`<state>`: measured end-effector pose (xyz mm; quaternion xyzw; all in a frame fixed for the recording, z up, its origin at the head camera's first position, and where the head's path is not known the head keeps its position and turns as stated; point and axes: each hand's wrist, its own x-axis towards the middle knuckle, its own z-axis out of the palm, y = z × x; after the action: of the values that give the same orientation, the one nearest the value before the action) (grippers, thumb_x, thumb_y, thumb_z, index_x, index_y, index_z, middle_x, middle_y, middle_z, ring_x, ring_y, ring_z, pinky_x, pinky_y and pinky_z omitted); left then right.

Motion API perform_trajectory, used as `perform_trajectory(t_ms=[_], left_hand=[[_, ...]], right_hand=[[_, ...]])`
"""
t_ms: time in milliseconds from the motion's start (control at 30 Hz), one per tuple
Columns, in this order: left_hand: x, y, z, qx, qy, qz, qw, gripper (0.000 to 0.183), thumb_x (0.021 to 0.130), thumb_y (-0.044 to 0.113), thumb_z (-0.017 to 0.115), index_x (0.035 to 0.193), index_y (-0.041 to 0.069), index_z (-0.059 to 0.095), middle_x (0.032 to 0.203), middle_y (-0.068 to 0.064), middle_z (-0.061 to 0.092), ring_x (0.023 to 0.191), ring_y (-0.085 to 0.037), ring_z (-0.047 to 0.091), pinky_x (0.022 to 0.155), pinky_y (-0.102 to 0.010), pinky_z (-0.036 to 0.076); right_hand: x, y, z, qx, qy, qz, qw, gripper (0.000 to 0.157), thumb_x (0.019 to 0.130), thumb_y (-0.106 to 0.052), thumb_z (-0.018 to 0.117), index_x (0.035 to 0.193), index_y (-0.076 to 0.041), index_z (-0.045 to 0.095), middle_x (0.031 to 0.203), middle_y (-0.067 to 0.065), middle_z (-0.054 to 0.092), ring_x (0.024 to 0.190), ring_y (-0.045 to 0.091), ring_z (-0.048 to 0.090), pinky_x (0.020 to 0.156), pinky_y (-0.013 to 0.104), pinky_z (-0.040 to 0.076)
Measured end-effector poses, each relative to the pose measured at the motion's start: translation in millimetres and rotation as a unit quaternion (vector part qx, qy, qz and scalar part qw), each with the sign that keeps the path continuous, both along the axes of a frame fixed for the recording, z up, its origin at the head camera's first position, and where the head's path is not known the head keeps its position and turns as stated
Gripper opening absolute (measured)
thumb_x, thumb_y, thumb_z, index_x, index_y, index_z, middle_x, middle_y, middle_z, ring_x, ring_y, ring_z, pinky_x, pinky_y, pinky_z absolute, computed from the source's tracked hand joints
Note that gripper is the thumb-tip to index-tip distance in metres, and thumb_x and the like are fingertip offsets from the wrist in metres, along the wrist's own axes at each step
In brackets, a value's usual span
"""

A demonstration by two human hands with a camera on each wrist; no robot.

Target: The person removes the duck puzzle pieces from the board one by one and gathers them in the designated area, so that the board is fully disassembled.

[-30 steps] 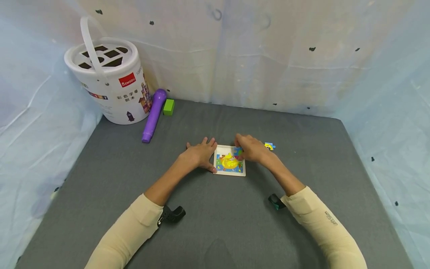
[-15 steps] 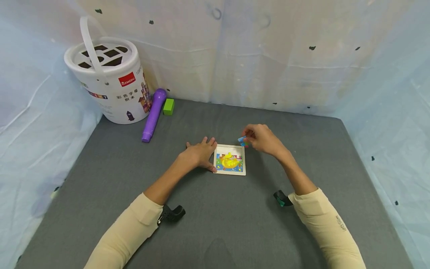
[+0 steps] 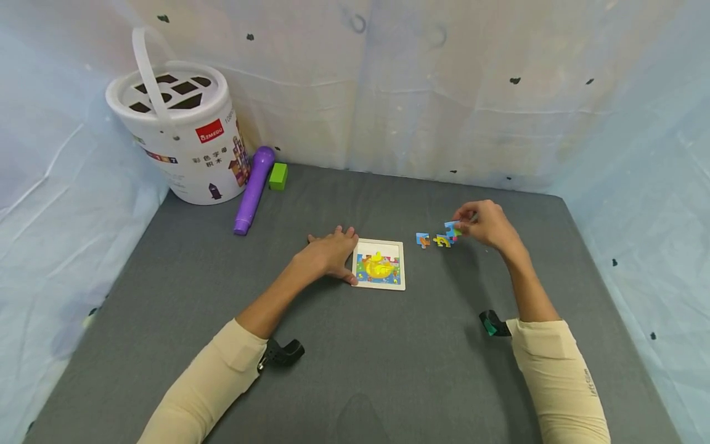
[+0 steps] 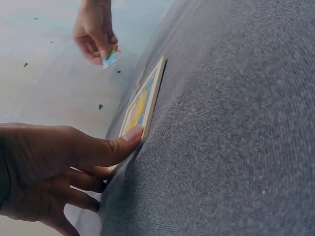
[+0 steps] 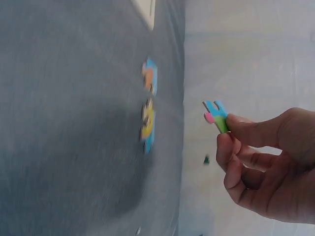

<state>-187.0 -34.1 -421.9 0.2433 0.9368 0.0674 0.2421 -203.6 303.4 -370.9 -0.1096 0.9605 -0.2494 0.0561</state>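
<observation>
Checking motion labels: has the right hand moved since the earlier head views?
Yes: rightward and slightly farther out, judged against the square wooden puzzle tray. The right hand pinches a blue, green and pink jigsaw piece to the tray's right.

On the grey table before me, a bucket, mic and green block sit far left; a puzzle lies mid-table, two pieces to its right.
</observation>
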Motion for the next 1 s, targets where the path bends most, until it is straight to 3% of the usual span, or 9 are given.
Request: perform_trajectory(t_ms=[233,533,833,1000], left_hand=[[0.2,-4,-2.3,0.035,-0.009,0.005,0.9993,0.105,0.085,0.045,0.087,0.165,0.01,0.03,0.175,-0.017,0.018,0.163,-0.044,0.017,0.112,-0.087,0.024],[0.9,-6,-2.1,0.035,-0.011,0.004,0.9993,0.102,0.085,0.048,0.085,0.165,0.014,0.031,0.176,-0.017,0.017,0.163,-0.043,0.017,0.113,-0.086,0.024],[2.8,-6,-0.8,0.04,-0.003,0.013,0.9991,0.097,0.085,0.044,0.086,0.163,0.012,0.036,0.175,-0.016,0.019,0.162,-0.043,0.018,0.114,-0.085,0.024],[3.9,-6,-0.4,0.05,-0.007,0.012,0.9986,0.097,0.084,0.043,0.087,0.162,0.011,0.038,0.175,-0.016,0.019,0.162,-0.044,0.017,0.113,-0.085,0.023]], right_hand=[[-8.9,31,-16.2,0.013,-0.053,-0.013,0.998,0.016,0.099,-0.002,0.067,0.106,0.011,0.071,0.085,0.024,0.073,0.07,0.03,0.07,0.064,0.03,0.049],[-20.9,46,-45.9,0.018,-0.087,-0.026,0.996,0.013,0.097,0.0,0.067,0.102,0.011,0.07,0.083,0.023,0.074,0.068,0.024,0.069,0.059,0.028,0.048],[-23.2,37,-42.6,0.066,-0.088,-0.049,0.993,0.013,0.094,0.001,0.07,0.104,0.01,0.068,0.092,0.025,0.074,0.072,0.025,0.07,0.061,0.032,0.051],[-22.2,32,-38.5,0.089,-0.077,-0.053,0.992,0.019,0.095,-0.002,0.072,0.108,0.011,0.068,0.103,0.031,0.074,0.078,0.032,0.073,0.065,0.041,0.055]])
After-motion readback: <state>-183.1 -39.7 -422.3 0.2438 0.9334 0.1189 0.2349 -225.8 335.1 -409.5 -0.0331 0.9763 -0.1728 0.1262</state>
